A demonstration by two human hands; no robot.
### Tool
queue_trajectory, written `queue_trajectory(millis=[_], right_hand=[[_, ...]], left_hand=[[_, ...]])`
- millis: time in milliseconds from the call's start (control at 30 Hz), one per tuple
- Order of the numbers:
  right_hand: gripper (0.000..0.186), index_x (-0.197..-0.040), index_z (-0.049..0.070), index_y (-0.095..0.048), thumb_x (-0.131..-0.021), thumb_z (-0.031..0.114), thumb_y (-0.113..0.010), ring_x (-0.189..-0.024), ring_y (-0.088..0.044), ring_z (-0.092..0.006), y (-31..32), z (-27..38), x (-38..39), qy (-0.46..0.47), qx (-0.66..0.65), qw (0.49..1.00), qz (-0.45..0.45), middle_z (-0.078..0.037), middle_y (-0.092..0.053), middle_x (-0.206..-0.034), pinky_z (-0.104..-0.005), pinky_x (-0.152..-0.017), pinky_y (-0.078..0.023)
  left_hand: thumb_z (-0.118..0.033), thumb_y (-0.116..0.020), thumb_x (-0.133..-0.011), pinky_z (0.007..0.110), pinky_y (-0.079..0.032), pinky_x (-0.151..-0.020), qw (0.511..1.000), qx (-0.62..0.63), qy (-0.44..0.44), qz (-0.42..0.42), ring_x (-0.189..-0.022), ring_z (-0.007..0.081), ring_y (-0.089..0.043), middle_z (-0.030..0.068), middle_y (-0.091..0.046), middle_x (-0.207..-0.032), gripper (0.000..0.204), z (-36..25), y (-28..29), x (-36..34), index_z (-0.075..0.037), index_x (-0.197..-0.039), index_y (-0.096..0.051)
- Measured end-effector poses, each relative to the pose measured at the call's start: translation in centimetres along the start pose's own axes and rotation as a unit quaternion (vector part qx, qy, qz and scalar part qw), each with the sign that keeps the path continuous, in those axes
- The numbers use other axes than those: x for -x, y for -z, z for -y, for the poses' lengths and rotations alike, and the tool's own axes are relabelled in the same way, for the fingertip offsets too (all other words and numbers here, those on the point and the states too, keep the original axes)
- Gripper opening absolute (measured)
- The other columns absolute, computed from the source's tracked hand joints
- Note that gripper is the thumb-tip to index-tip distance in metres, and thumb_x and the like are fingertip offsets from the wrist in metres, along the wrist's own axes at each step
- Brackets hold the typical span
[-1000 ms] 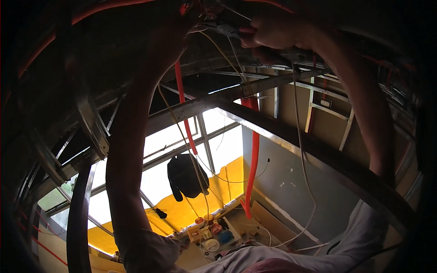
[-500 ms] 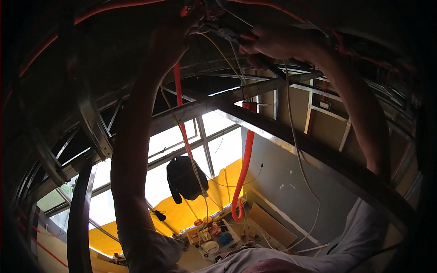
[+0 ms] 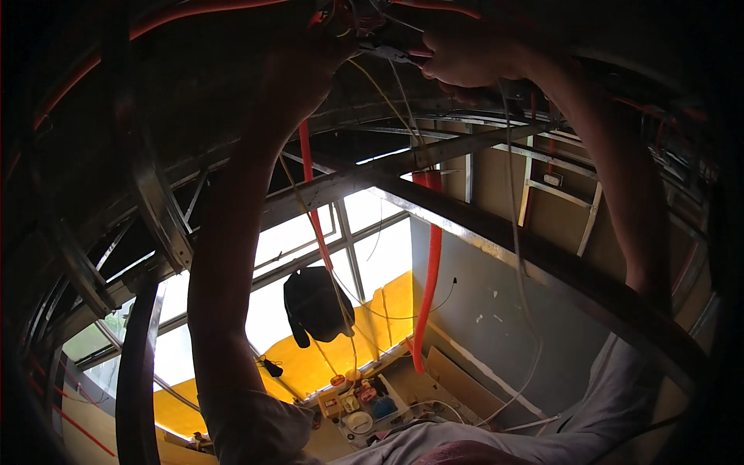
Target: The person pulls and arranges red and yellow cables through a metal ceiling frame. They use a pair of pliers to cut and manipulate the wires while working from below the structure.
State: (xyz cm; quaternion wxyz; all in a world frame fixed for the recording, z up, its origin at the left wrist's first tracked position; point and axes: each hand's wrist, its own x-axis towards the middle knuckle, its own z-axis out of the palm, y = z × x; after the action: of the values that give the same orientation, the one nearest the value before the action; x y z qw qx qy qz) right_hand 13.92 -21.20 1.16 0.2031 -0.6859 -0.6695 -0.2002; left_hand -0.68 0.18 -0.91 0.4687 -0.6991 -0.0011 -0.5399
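Note:
Both my arms reach up to a dark bundle of electrical wires (image 3: pixel 345 19) at the top of the view. My right hand (image 3: pixel 480 58) is closed around pliers (image 3: pixel 391 54) with red handles, their metal jaws pointing left toward the wires. My left hand (image 3: pixel 318 58) is closed at the bundle, seemingly gripping the wires; shadow hides its fingertips. A thin yellowish wire (image 3: pixel 372 85) and a pale cable (image 3: pixel 511 170) hang down below my hands.
Metal ceiling framing crosses below, including a long beam (image 3: pixel 535 271). Orange-red conduits (image 3: pixel 431 287) hang through it. Farther down are a dark jacket (image 3: pixel 316 304) by the bright windows, a yellow sheet (image 3: pixel 387 310), a grey wall (image 3: pixel 480 287) and a cluttered work surface (image 3: pixel 360 422).
My right hand and the pliers have shifted slightly up, with the jaws nearer my left hand. The hanging conduit and pale cable have swung to the right.

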Motion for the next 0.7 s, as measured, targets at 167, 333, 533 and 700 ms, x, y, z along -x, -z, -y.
queue_trajectory(millis=[167, 333, 533, 700], right_hand=[[0.031, -0.096, -0.002, -0.063, -0.099, 0.029, -0.058, -0.070, -0.065, -0.0147, -3.0, -2.8, -1.3, -0.014, -0.034, 0.999, -0.013, -0.007, -0.065, -0.075, -0.0332, -0.062, -0.048], [0.031, -0.103, 0.006, -0.065, -0.102, 0.034, -0.051, -0.084, -0.065, -0.0155, -7.7, -2.5, -1.6, 0.005, -0.395, 0.919, -0.011, -0.006, -0.068, -0.088, -0.0368, -0.077, -0.050], [0.035, -0.107, 0.006, -0.061, -0.107, 0.031, -0.037, -0.098, -0.066, -0.0159, -10.5, 2.5, -1.6, -0.032, -0.519, 0.854, -0.011, -0.008, -0.070, -0.096, -0.0371, -0.086, -0.049], [0.021, -0.109, 0.007, -0.058, -0.105, 0.024, -0.045, -0.089, -0.069, -0.0155, -12.8, 2.5, -2.6, -0.011, -0.588, 0.809, -0.028, -0.007, -0.069, -0.099, -0.0359, -0.077, -0.058]], left_hand=[[-0.003, -0.065, -0.081, 0.038, -0.057, -0.073, 0.998, 0.024, 0.052, -0.010, -0.085, 0.0260, -0.068, 0.0094, -0.067, -0.090, 0.033, 0.0, 0.6, -0.4, -0.017, -0.111, -0.069], [-0.011, -0.065, -0.088, 0.040, -0.055, -0.075, 0.990, 0.101, 0.103, -0.001, -0.088, 0.0297, -0.068, 0.0140, -0.069, -0.097, 0.020, 0.5, 2.0, -1.0, -0.007, -0.108, -0.067], [-0.015, -0.062, -0.093, 0.035, -0.054, -0.078, 0.943, 0.263, 0.201, -0.038, -0.089, 0.0249, -0.071, 0.0126, -0.072, -0.095, 0.019, 2.4, 0.9, -0.2, -0.008, -0.109, -0.069], [-0.015, -0.062, -0.094, 0.030, -0.054, -0.079, 0.924, 0.291, 0.243, -0.053, -0.090, 0.0173, -0.072, 0.0082, -0.074, -0.092, 0.017, 3.4, 0.3, -0.6, -0.007, -0.106, -0.070]])
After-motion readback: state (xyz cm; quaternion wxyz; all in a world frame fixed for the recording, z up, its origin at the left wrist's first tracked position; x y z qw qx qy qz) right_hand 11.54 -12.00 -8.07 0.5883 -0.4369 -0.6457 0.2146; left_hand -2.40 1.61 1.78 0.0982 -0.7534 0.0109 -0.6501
